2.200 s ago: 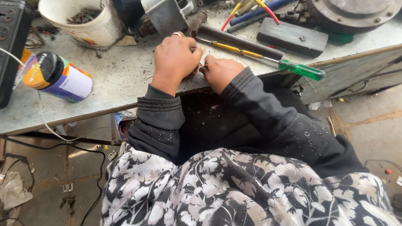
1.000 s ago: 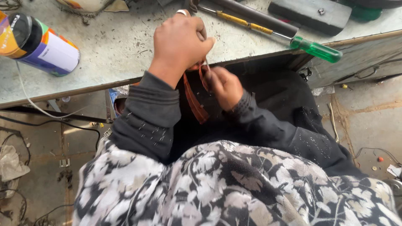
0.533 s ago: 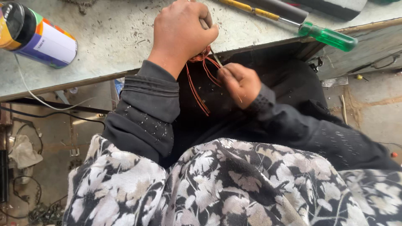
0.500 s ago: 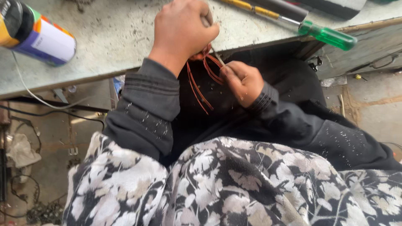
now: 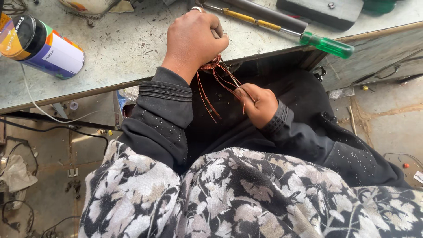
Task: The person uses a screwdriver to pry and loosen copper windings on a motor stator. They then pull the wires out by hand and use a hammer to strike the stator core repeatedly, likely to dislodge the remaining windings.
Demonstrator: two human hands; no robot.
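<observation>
Left hand (image 5: 194,42), upper centre: clenched on a copper wire bundle (image 5: 211,65) at the table (image 5: 132,48) edge. Right hand (image 5: 260,105), centre: loose wire strands (image 5: 229,81) are pinched.

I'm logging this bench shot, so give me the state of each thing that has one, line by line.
left hand: closed on the copper wire at the bench edge
right hand: pinching the strands lower down
copper wire: stretched between the hands, loose ends hanging
screwdriver: lying flat, untouched
spray can: lying on its side
</observation>
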